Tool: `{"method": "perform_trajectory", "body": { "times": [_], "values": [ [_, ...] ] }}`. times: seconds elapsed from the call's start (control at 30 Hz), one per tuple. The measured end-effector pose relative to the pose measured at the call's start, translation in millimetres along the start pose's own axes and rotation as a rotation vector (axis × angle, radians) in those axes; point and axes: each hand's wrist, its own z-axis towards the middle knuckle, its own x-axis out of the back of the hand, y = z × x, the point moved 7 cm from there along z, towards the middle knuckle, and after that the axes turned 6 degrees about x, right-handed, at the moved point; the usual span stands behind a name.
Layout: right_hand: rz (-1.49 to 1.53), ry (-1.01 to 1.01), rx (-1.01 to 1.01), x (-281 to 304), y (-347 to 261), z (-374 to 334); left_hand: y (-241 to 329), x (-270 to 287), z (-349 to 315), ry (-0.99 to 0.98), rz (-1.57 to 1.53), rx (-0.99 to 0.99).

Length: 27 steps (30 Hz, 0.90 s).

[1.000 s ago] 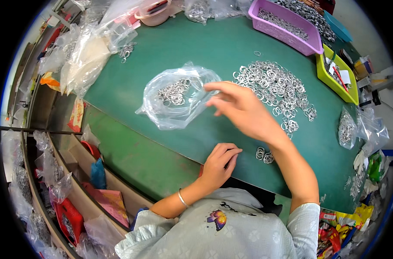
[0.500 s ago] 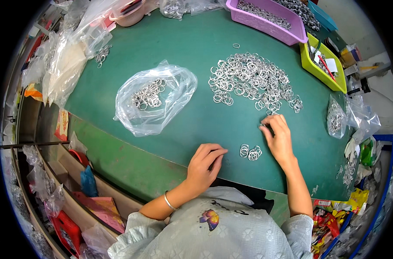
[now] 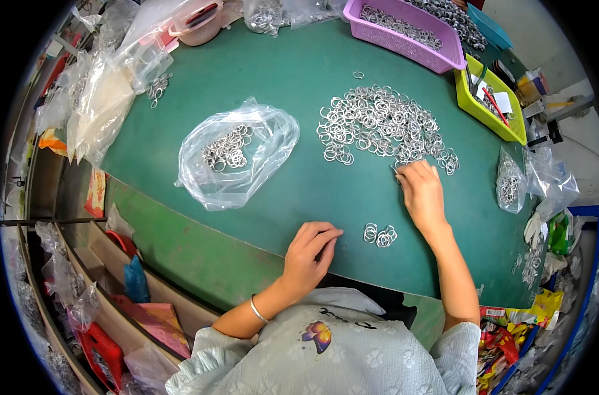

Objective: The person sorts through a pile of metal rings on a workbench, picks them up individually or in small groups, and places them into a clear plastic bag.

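Green work table, metal rings in several groups, right hand at the main pile

Green table [image 3: 326, 191] fills most of the view; purple basket [image 3: 398, 45] and yellow-green basket [image 3: 484, 116] stand along its far right side. Main ring pile [image 3: 381, 122] lies right of centre, loose and spread flat, its long axis slanting from far left to near right. Right hand [image 3: 421, 191] is clearly nearer: directly on the body side of the pile, fingertips at its near edge, fingers bent together. Looks like a pinch; cannot tell whether a ring is gripped, fingers hide it. Left hand [image 3: 309, 250] rests by the near table edge, fingers loosely curled, nothing seen in it, well apart from the pile, which lies ahead and to its right. Small ring cluster [image 3: 382, 235] sits between the two hands, touching neither. Clear plastic bag [image 3: 237, 191] lies mouth spread, ahead and left of the left hand, with bagged rings [image 3: 227, 148] inside. Single ring [image 3: 358, 75] lies alone beyond the pile.
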Motion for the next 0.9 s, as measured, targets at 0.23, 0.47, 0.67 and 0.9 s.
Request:
{"method": "perform_trajectory", "body": {
  "times": [0.23,0.47,0.67,0.9],
  "values": [
    [1.209,-0.072,-0.716,-15.0,28.4,-25.5,0.4,0.1,-0.2,-0.004,-0.012,0.003],
    [1.560,-0.200,-0.757,-26.6,4.5,-19.6,-2.2,0.2,-0.1,-0.007,-0.030,0.002],
    [1.409,-0.228,-0.713,-27.7,-9.5,-12.4,-2.5,0.0,-1.1,-0.015,-0.048,0.021],
    [1.292,-0.403,-0.552,-31.8,-58.5,22.5,-2.7,2.1,-2.4,-0.017,-0.062,0.014]
  ]
}}
